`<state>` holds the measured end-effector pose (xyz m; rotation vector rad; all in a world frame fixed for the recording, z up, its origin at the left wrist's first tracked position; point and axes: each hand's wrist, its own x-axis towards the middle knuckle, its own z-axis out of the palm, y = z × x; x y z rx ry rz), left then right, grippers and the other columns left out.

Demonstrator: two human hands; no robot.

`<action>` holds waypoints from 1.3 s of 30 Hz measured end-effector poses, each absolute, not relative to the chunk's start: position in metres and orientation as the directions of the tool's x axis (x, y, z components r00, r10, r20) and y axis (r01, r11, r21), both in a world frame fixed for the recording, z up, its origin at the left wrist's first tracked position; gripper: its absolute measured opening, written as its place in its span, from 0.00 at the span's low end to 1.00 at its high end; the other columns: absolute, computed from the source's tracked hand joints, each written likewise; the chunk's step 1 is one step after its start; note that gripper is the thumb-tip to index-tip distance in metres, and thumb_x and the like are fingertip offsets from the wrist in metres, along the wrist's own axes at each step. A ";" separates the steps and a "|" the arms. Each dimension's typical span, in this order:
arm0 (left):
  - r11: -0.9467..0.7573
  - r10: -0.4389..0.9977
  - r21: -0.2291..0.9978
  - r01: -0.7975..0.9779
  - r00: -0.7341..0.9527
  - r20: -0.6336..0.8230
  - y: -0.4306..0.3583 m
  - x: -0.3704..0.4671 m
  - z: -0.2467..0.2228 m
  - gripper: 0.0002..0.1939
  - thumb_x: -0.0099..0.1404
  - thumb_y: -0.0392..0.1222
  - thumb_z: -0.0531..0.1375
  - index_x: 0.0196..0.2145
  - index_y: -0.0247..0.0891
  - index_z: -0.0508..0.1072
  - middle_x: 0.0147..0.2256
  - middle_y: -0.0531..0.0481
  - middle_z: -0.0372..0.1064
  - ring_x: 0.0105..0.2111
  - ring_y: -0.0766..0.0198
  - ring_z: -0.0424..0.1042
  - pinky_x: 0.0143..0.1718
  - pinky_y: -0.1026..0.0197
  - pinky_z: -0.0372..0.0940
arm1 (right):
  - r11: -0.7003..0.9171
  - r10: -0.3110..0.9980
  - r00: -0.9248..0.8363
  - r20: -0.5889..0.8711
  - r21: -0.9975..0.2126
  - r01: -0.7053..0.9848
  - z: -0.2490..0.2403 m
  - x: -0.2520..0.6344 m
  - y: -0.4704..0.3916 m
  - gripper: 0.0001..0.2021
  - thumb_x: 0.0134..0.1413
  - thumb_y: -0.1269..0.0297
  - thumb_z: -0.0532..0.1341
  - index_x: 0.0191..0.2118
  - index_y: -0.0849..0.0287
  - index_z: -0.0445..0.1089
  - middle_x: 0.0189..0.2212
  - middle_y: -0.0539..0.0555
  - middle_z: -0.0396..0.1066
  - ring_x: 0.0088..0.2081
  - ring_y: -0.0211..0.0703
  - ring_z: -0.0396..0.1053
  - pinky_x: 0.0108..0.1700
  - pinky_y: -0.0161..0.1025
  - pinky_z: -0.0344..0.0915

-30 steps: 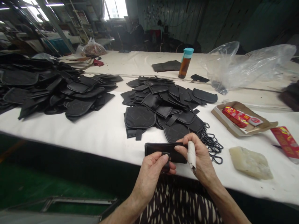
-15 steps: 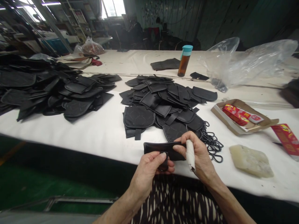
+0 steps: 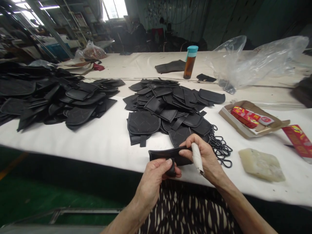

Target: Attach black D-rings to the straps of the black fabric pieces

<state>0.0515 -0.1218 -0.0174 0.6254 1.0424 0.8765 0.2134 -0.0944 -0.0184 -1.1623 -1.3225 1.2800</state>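
Observation:
A small black leather pouch (image 3: 156,154) with a raised, piped edge is held over the table's front edge. My left hand (image 3: 154,172) is closed on its lower part, thumb pressing a short black strap (image 3: 172,167) against the fingers. At the pouch's right end, my right hand (image 3: 204,156) is closed with thumb and fingertips on the edge. That same hand also holds an awl (image 3: 197,158) with a white-wrapped handle; a thin shaft shows above the fingers. Just beyond lies a pile of similar black pouches (image 3: 143,123), and black metal snap hooks (image 3: 220,146) are heaped beside my right hand.
Another black pile (image 3: 83,113) covers the table's left side. To the right are a yellowish waxy block (image 3: 262,165), an open cardboard box (image 3: 231,125) with red packets, and a red card (image 3: 298,141). A bottle (image 3: 189,66) and clear plastic bags (image 3: 263,65) stand farther back.
The whole view has shifted slightly. Both hands keep nearly the same grip on the pouch, and the left thumb and strap have moved very little.

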 end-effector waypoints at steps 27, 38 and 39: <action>0.508 0.861 0.791 -0.342 0.173 -0.478 -0.122 0.057 -0.016 0.11 0.58 0.43 0.61 0.26 0.32 0.74 0.23 0.47 0.73 0.26 0.63 0.70 0.35 0.61 0.64 | 0.036 0.996 -0.089 0.030 -0.997 0.069 -0.017 0.213 -0.093 0.10 0.49 0.66 0.63 0.32 0.55 0.59 0.33 0.49 0.69 0.32 0.39 0.65 0.34 0.36 0.60; 0.504 0.851 0.747 -0.434 0.102 -0.515 -0.102 0.065 -0.026 0.09 0.57 0.41 0.62 0.25 0.31 0.72 0.23 0.47 0.74 0.25 0.63 0.73 0.35 0.61 0.67 | 0.089 0.947 0.280 0.158 -0.965 0.247 -0.001 0.277 -0.151 0.18 0.52 0.44 0.56 0.37 0.54 0.64 0.24 0.53 0.73 0.25 0.46 0.69 0.30 0.41 0.65; 0.517 0.842 0.735 -0.438 0.106 -0.528 -0.100 0.064 -0.027 0.09 0.56 0.40 0.63 0.25 0.31 0.72 0.23 0.46 0.74 0.25 0.63 0.73 0.35 0.60 0.68 | 0.072 0.953 0.261 0.155 -0.951 0.299 -0.002 0.285 -0.156 0.20 0.53 0.42 0.54 0.39 0.53 0.65 0.22 0.52 0.71 0.24 0.46 0.67 0.29 0.41 0.64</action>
